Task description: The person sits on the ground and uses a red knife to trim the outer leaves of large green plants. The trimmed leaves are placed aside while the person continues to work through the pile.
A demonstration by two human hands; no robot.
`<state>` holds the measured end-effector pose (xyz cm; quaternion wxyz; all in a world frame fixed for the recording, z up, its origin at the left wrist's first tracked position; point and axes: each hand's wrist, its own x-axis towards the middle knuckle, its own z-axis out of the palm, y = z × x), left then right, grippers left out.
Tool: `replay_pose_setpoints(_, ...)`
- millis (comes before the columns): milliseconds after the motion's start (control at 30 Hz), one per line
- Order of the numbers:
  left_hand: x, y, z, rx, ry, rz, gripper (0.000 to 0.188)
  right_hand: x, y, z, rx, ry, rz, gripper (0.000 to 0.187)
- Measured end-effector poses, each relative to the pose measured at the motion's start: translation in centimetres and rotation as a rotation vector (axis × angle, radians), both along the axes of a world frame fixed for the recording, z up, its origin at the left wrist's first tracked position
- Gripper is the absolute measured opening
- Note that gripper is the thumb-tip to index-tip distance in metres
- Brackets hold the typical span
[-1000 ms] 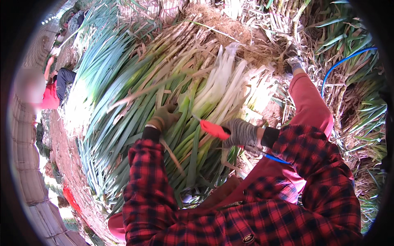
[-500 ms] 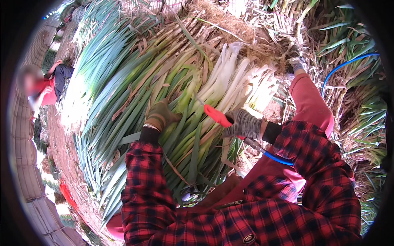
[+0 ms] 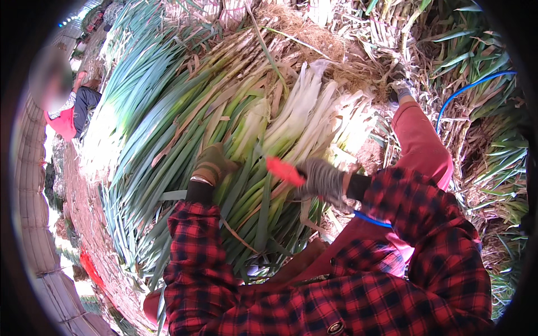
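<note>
A long green leek (image 3: 250, 130) lies at the middle of a wide heap of leeks (image 3: 162, 126), its pale lower stalk pointing away from me. My left hand (image 3: 214, 163), in an olive-brown glove, is closed on its green part. In my right hand (image 3: 320, 178), gloved in grey stripes, is a red air blow gun (image 3: 284, 171). Its thin nozzle points left at the leek, close to the stalk; contact cannot be made out. Beside it, several white, bare-looking leeks (image 3: 300, 112) lie with their roots away from me.
A blue air hose (image 3: 372, 219) runs from the blow gun under my right sleeve, and a blue hose (image 3: 468, 87) curves at the right. Dry roots and husks (image 3: 358, 61) cover the far side. More leeks (image 3: 504, 185) lie right. Another person (image 3: 67, 120) sits far left.
My right hand and the blow gun have moved left and slightly nearer me. The leek's stalk by the nozzle looks wider and paler. My left hand has shifted slightly left.
</note>
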<state>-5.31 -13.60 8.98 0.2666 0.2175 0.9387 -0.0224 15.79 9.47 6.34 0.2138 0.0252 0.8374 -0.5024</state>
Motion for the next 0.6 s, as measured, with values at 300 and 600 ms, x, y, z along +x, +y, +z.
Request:
replay_pose_setpoints(300,1.2,0.5,0.3,0.088,-0.018,0.023,0.064,-6.8,6.7,-2.7,-0.025,-0.112,-0.387,0.042)
replay_pose_setpoints(600,1.6,0.1,0.2,0.059,0.007,0.042,0.064,-5.3,4.0,-2.2,0.123,-0.081,-0.272,0.042)
